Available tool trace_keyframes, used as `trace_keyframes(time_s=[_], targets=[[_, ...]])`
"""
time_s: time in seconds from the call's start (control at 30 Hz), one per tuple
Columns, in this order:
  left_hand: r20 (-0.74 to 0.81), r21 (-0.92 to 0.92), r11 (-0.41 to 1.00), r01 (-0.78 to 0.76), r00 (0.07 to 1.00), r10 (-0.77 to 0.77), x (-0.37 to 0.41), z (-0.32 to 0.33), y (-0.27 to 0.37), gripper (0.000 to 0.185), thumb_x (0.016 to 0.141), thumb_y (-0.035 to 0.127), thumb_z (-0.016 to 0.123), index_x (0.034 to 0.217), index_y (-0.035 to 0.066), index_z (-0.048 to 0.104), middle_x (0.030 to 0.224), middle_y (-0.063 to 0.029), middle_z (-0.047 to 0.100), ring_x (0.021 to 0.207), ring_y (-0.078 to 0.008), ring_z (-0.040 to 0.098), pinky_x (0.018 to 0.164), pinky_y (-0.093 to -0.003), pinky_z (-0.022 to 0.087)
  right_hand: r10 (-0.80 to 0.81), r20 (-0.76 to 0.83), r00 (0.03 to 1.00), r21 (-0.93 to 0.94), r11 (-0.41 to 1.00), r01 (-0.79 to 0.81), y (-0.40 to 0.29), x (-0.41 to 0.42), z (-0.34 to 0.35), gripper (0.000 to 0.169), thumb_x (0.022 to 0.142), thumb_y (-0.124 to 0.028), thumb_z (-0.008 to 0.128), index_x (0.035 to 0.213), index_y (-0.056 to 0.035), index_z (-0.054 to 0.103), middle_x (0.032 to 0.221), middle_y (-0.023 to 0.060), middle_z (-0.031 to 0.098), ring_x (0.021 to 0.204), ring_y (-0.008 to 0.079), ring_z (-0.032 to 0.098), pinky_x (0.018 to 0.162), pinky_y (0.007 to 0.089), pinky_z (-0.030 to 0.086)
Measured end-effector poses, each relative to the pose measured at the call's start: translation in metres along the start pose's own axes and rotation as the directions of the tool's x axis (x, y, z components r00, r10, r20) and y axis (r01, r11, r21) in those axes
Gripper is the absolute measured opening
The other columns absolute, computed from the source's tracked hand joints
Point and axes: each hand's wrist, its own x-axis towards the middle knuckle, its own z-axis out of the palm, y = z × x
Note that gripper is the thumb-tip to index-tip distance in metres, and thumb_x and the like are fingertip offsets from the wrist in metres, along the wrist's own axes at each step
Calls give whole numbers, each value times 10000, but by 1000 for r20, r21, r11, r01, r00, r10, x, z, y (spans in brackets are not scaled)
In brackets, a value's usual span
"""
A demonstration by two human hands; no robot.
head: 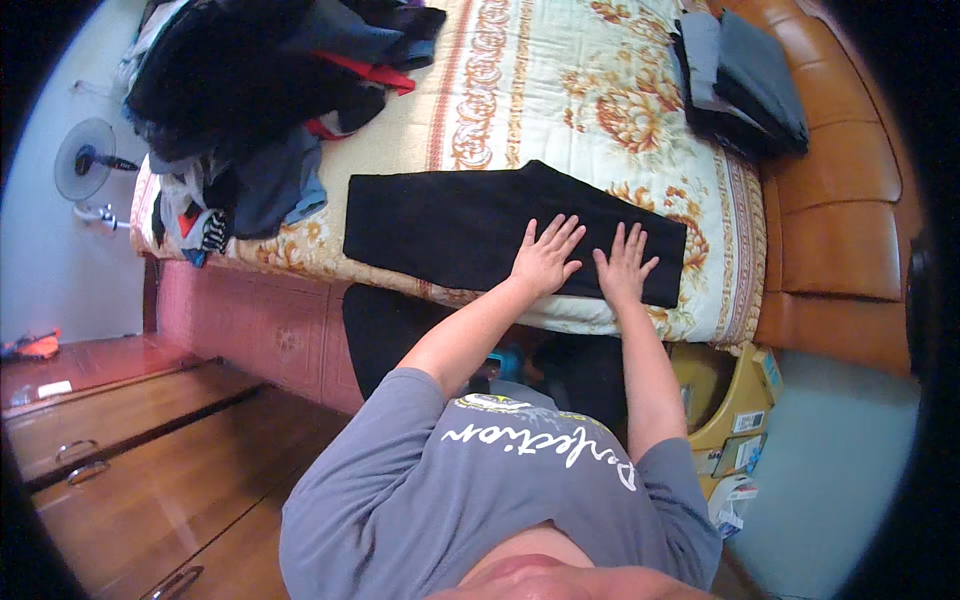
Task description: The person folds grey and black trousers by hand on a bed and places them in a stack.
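A pair of black trousers (pixel 427 225), by its outline folded lengthwise, lies flat across the near side of the bed. My left hand (pixel 546 256) rests palm down on the cloth, right of its middle, with the fingers spread. Close beside it, my right hand (pixel 625 266) also presses flat on the black fabric, towards its right end. Neither hand grips anything. Beneath the garment is a cream bedspread (pixel 555 112) with brown and orange flower patterns.
A loose heap of dark clothes (pixel 225 82) covers the bed's far left. Folded garments (pixel 757 82) are stacked at the far right, beside a brown padded headboard (pixel 832 180). A wooden drawer cabinet (pixel 150 435) stands at lower left, a fan (pixel 86 159) beyond the bed's left end, a yellow holder (pixel 727 405) at right.
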Motion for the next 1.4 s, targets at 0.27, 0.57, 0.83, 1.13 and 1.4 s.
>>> trace_keyframes(time_s=[0.27, 0.57, 0.83, 1.13, 1.4], targets=[[-13, -24, 996, 90, 996, -91, -27, -6, -39, 609, 897, 443, 368, 1403, 140, 216, 1469, -58, 184, 1357, -221, 155, 1089, -419, 108, 35, 131, 991, -51, 998, -29, 9, 15, -17, 636, 893, -450, 396, 1422, -213, 133, 1491, 72, 38, 1365, 293, 69, 980, 677, 104], [-441, 245, 796, 553, 795, -417, -82, -77, -137, 542, 825, 297, 537, 1327, 178, 370, 1396, -72, 327, 1311, -266, 246, 935, -642, 232, -411, 12, 912, 118, 906, 407, -166, 16, -23, 640, 859, -370, 491, 1395, -138, 231, 1472, 83, 165, 1356, 258, 150, 991, 630, 161], [-253, 243, 777, 581, 811, -528, -129, -73, -198, 644, 852, 493, 437, 1395, 204, 247, 1470, -51, 160, 1350, -297, 137, 923, -692, 224, -403, 261, 877, 117, 915, 385, -256, 62, -4, 595, 903, -479, 329, 1421, -259, 135, 1495, -15, 55, 1376, 227, 15, 1036, 614, 63], [-265, 227, 788, 573, 815, -516, -125, -65, -201, 633, 856, 485, 430, 1390, 191, 261, 1472, -55, 154, 1349, -303, 137, 916, -687, 237, -351, 144, 925, -21, 934, 358, -272, 72, 7, 660, 894, -468, 358, 1424, -154, 123, 1497, 30, 32, 1374, 269, 13, 958, 710, 88], [-263, 265, 784, 561, 825, -500, -126, -63, -209, 620, 862, 473, 423, 1391, 194, 259, 1470, -72, 164, 1344, -320, 159, 913, -673, 244, -603, 24, 797, 296, 766, 571, -271, -42, 3, 664, 847, -348, 515, 1383, -70, 238, 1455, 157, 167, 1341, 293, 184, 1046, 527, 177]])
